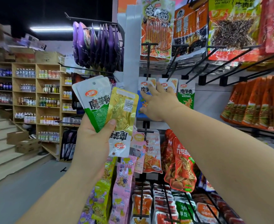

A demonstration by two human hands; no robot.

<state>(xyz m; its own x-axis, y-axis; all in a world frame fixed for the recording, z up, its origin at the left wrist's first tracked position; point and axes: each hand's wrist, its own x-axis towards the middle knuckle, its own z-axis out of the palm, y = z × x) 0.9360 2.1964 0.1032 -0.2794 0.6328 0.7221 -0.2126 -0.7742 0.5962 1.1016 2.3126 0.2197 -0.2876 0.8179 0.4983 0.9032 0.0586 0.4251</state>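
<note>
The tall white display rack carries rows of hanging snacks on black wire pegs. In the middle row hangs a blue-and-white foil pouch. The right hand lies against its front, fingers straight and spread, not closed on it. The left hand is clamped, thumb on top, on a white-and-green foil pouch and a yellow see-through pouch, the yellow one upside down. These packets look light, floppy and slick. I'd pinch the hanging one near its stiffer sealed top, by the punched hole, and slide it off along the peg.
</note>
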